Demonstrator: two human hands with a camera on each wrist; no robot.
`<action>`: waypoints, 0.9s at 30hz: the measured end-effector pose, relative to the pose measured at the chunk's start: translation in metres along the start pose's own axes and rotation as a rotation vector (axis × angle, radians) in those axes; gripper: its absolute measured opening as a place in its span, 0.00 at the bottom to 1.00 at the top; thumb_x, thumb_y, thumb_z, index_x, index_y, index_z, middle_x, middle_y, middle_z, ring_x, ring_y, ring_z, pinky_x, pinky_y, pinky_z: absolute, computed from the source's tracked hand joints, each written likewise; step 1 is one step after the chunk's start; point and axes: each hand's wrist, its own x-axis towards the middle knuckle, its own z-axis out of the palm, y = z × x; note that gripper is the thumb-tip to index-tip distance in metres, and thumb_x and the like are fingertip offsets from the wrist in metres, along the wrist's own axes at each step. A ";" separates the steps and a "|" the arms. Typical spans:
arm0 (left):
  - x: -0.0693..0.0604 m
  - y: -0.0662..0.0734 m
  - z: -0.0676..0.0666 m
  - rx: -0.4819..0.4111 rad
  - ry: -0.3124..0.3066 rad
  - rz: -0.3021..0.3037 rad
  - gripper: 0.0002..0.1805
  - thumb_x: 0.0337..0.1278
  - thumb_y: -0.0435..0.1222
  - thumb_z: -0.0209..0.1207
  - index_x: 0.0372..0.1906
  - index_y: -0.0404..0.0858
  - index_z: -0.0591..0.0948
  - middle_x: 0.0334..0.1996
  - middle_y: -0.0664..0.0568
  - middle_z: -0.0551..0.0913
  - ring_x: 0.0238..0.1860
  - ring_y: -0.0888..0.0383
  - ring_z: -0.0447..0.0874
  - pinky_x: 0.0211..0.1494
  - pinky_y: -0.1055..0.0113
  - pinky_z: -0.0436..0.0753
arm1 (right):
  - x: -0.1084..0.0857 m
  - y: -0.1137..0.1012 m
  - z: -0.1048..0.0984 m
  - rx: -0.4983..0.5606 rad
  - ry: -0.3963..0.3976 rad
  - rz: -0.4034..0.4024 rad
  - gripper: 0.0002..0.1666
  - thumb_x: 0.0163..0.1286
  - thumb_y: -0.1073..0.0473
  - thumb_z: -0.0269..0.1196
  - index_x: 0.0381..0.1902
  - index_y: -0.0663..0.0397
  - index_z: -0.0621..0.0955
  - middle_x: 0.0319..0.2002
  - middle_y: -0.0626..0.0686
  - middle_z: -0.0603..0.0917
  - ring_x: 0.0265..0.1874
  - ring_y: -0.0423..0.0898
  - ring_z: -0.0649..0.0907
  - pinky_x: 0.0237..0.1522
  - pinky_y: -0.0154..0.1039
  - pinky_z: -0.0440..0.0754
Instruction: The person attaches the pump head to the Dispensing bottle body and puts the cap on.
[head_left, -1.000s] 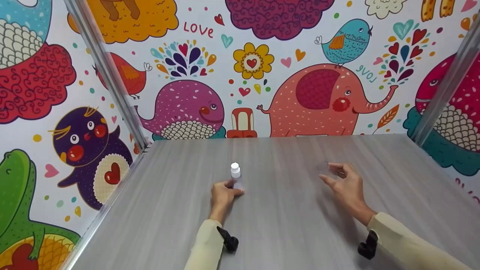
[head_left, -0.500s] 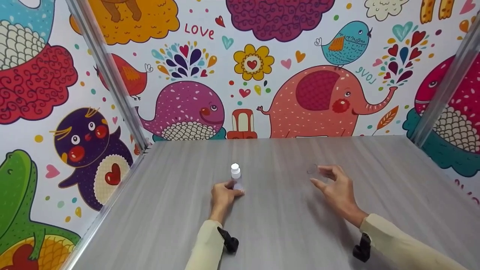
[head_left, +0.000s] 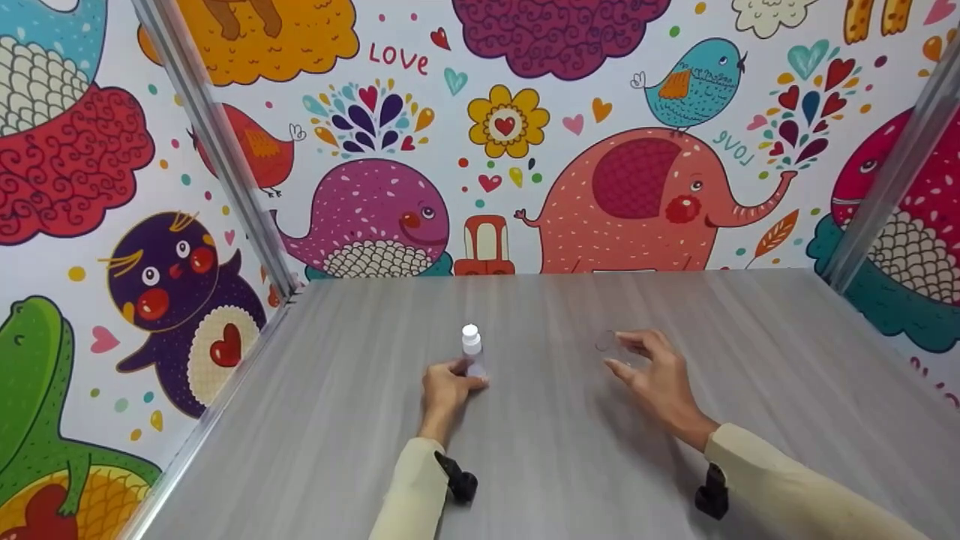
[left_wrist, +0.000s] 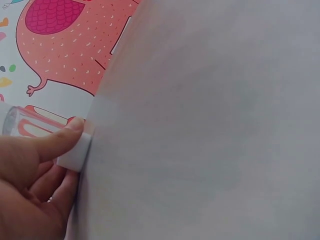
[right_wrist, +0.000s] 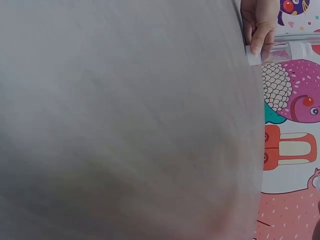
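A small clear bottle [head_left: 472, 351] with a white top and a white base stands upright on the table. My left hand [head_left: 446, 390] grips it low down, thumb and fingers on opposite sides. In the left wrist view the thumb lies near the white base [left_wrist: 75, 156] of the bottle. To the right, my right hand [head_left: 660, 379] pinches a transparent, round-rimmed cap [head_left: 605, 341] between thumb and fingers, above the table and apart from the bottle. The cap is hard to make out. The right wrist view shows the left hand [right_wrist: 261, 22] on the bottle [right_wrist: 280, 51].
The grey wood-grain table [head_left: 540, 465] runs back to a wall [head_left: 510, 247] printed with cartoon animals. Metal posts [head_left: 217, 150] stand at the back corners. Black wrist cameras [head_left: 461, 484] sit on both sleeves.
My right hand has moved left with the clear cap, closer to the bottle. The left hand and the bottle have stayed in place.
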 end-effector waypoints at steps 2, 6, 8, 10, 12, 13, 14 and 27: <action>0.000 0.000 0.000 0.005 0.002 0.008 0.23 0.33 0.31 0.77 0.44 0.34 0.89 0.44 0.40 0.90 0.49 0.48 0.88 0.56 0.57 0.81 | 0.001 -0.001 0.001 0.008 -0.010 0.008 0.24 0.53 0.67 0.76 0.49 0.58 0.83 0.45 0.55 0.83 0.47 0.51 0.83 0.51 0.14 0.71; 0.000 -0.001 -0.001 0.004 -0.002 -0.009 0.23 0.33 0.31 0.77 0.44 0.34 0.89 0.44 0.40 0.90 0.48 0.48 0.88 0.56 0.57 0.81 | 0.004 -0.005 0.004 -0.016 -0.029 0.022 0.24 0.55 0.66 0.75 0.51 0.57 0.81 0.46 0.56 0.83 0.49 0.50 0.83 0.54 0.26 0.79; 0.000 -0.001 -0.001 0.005 0.000 -0.015 0.23 0.33 0.31 0.77 0.44 0.35 0.89 0.44 0.41 0.90 0.49 0.48 0.88 0.56 0.56 0.81 | 0.005 -0.006 0.006 -0.030 -0.030 0.016 0.25 0.56 0.66 0.75 0.52 0.58 0.80 0.47 0.56 0.83 0.50 0.50 0.84 0.55 0.38 0.81; -0.001 -0.001 -0.001 0.013 0.002 -0.014 0.23 0.33 0.31 0.77 0.44 0.35 0.89 0.44 0.41 0.90 0.49 0.49 0.88 0.57 0.56 0.81 | 0.006 -0.008 0.009 -0.038 -0.027 0.006 0.27 0.55 0.67 0.75 0.53 0.60 0.79 0.47 0.56 0.83 0.50 0.50 0.84 0.56 0.47 0.81; -0.001 0.000 0.000 0.016 0.002 -0.009 0.23 0.33 0.32 0.77 0.44 0.35 0.89 0.44 0.41 0.90 0.49 0.49 0.88 0.57 0.55 0.80 | 0.007 -0.009 0.011 -0.034 -0.026 0.004 0.27 0.55 0.67 0.75 0.53 0.61 0.78 0.47 0.56 0.83 0.49 0.50 0.84 0.55 0.50 0.81; -0.001 0.000 0.000 0.017 0.002 -0.007 0.23 0.33 0.32 0.77 0.44 0.35 0.89 0.44 0.41 0.90 0.48 0.49 0.88 0.57 0.55 0.80 | 0.008 -0.010 0.013 -0.034 -0.026 0.000 0.27 0.55 0.67 0.75 0.52 0.61 0.78 0.46 0.56 0.83 0.49 0.50 0.84 0.55 0.50 0.81; -0.001 0.000 0.000 0.016 0.000 -0.004 0.22 0.34 0.32 0.77 0.44 0.35 0.89 0.44 0.41 0.90 0.48 0.49 0.88 0.57 0.55 0.80 | 0.008 -0.011 0.015 -0.037 -0.025 -0.005 0.27 0.54 0.67 0.75 0.52 0.61 0.78 0.46 0.56 0.83 0.49 0.50 0.84 0.55 0.50 0.81; -0.003 0.002 -0.002 0.003 -0.013 -0.014 0.23 0.36 0.31 0.77 0.46 0.35 0.89 0.46 0.41 0.90 0.50 0.49 0.88 0.58 0.54 0.80 | 0.010 -0.012 0.031 -0.043 -0.050 -0.106 0.25 0.54 0.68 0.75 0.50 0.57 0.80 0.46 0.52 0.83 0.48 0.47 0.84 0.53 0.46 0.82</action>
